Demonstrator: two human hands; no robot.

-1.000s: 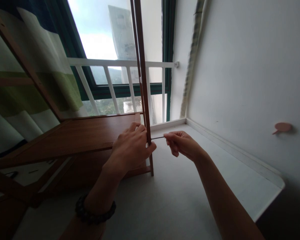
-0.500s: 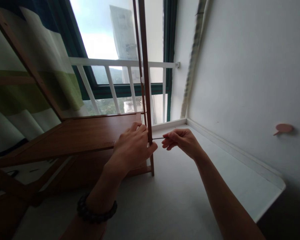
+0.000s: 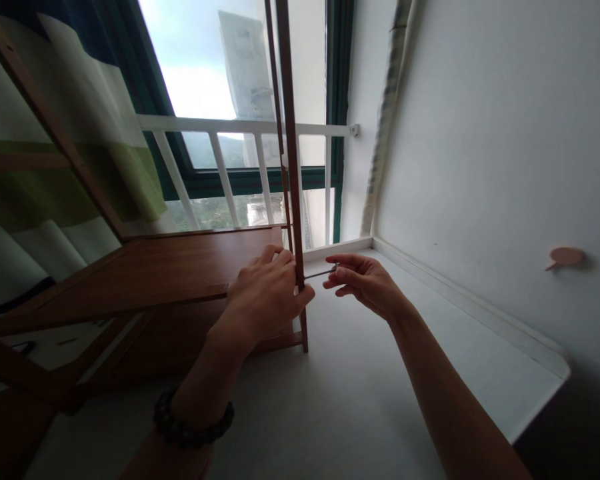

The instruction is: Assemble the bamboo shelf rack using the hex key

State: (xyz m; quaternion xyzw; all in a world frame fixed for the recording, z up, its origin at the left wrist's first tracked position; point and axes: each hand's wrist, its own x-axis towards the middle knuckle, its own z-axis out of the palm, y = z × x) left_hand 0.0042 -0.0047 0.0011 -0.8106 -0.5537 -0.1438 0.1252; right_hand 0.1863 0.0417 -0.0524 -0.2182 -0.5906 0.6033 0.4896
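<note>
One thin rod point(image 3: 317, 273) in right hand point(image 3: 366, 285)

A dark bracelet of round beads point(image 3: 193, 423) circles the wrist behind the left hand point(image 3: 265, 293), and just past it shows a reddish-brown sleeve edge point(image 3: 160, 463). Behind the right hand point(image 3: 365, 283) the forearm is bare.

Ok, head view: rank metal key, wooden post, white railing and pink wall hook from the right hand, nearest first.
1. metal key: pinched by the right hand.
2. wooden post: just left, at the key's tip.
3. white railing, straight ahead, and pink wall hook, far right: too close to call.
</note>
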